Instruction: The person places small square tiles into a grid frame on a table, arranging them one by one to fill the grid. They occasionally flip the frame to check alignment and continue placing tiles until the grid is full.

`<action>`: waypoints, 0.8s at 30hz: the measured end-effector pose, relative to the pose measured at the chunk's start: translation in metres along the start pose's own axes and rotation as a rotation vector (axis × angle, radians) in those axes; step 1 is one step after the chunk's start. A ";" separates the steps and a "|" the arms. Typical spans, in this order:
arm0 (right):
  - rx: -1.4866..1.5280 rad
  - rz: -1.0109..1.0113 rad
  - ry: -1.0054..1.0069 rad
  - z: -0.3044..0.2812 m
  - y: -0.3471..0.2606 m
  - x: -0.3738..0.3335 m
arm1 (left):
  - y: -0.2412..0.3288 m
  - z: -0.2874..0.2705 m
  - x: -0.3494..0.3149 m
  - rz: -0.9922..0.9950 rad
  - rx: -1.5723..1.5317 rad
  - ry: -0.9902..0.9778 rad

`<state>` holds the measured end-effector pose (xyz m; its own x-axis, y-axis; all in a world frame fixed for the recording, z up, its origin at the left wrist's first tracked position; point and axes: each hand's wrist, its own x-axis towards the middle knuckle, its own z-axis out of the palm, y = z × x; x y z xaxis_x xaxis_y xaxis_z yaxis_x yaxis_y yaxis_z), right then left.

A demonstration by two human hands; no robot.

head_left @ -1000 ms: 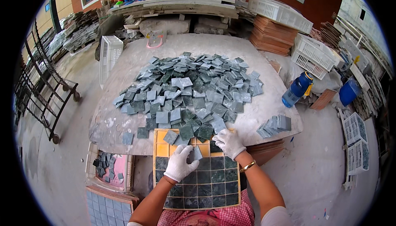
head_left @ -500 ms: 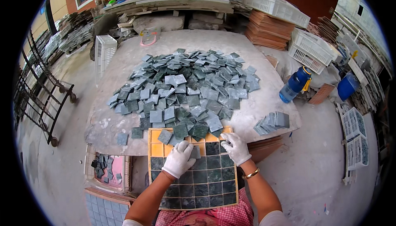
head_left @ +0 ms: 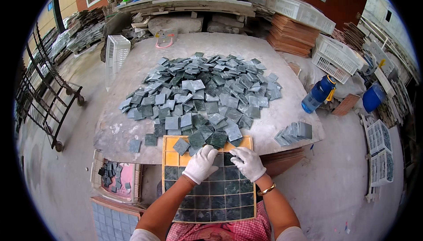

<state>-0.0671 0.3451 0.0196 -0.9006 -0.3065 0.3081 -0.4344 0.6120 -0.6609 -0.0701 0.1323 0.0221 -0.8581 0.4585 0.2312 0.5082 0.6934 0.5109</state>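
We've got our tray (head_left: 171,159), dark tiles (head_left: 216,188) filling its lower rows, yellow up top, our left hand (head_left: 201,166) bent over it, right hand (head_left: 249,163) curled alongside, whether either grips anything we can't tell, loose tiles (head_left: 192,85) heaped on the table (head_left: 291,109), more inside a crate (head_left: 131,173).

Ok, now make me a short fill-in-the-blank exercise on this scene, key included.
Over the tray, the left hand and right hand wear ____ gloves.
The gold bangle is on the ____ wrist.
The tiles in the heap are ____ in shape.
The wheeled black rack stands to the table's ____.

Missing words: white; right; square; left.
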 end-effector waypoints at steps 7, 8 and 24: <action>-0.122 -0.114 -0.043 0.038 -0.007 0.011 | -0.004 0.012 -0.018 0.182 -0.089 0.229; -0.169 -0.177 0.056 0.040 -0.007 0.009 | -0.003 0.008 -0.025 0.130 -0.094 0.258; -0.358 -0.262 0.058 0.049 -0.031 -0.018 | -0.017 -0.007 -0.073 -0.027 -0.107 0.341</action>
<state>-0.0367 0.2961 0.0004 -0.7543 -0.4501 0.4779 -0.6164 0.7362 -0.2795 -0.0167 0.0836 0.0021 -0.8556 0.2160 0.4704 0.4897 0.6322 0.6004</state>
